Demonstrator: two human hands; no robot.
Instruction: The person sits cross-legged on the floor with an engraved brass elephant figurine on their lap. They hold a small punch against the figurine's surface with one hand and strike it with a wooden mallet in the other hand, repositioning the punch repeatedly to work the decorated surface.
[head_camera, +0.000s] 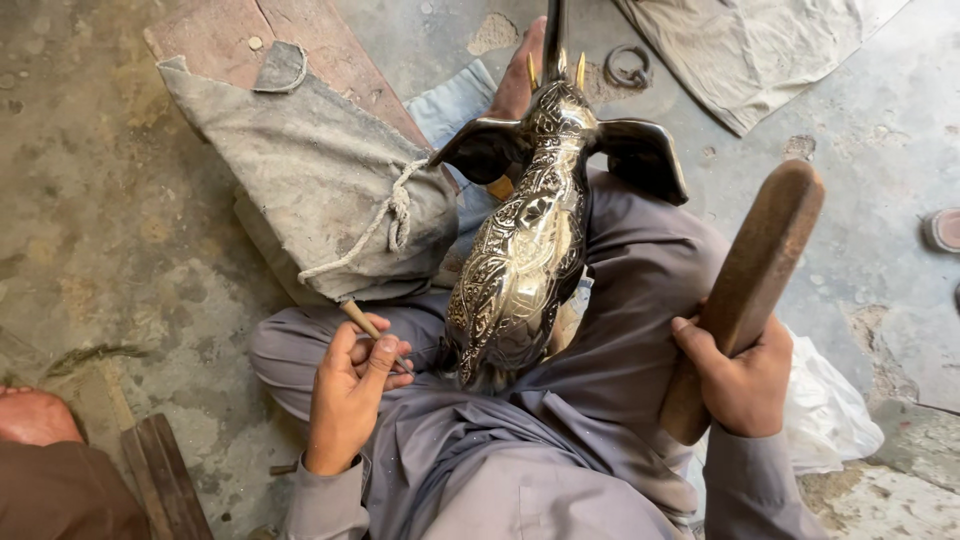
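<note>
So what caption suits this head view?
Seated person rests an engraved metal bird on lap, left hand holding chisel, right hand gripping wooden mallet.

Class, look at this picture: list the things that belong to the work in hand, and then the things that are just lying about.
In use:
metal bird, engraved, resting on the lap
thin tool in the left hand
wooden mallet in the right hand

Lying about:
grey sack tied with rope
cloth
metal ring
white bag
sandal

Close head view, straight down
</note>
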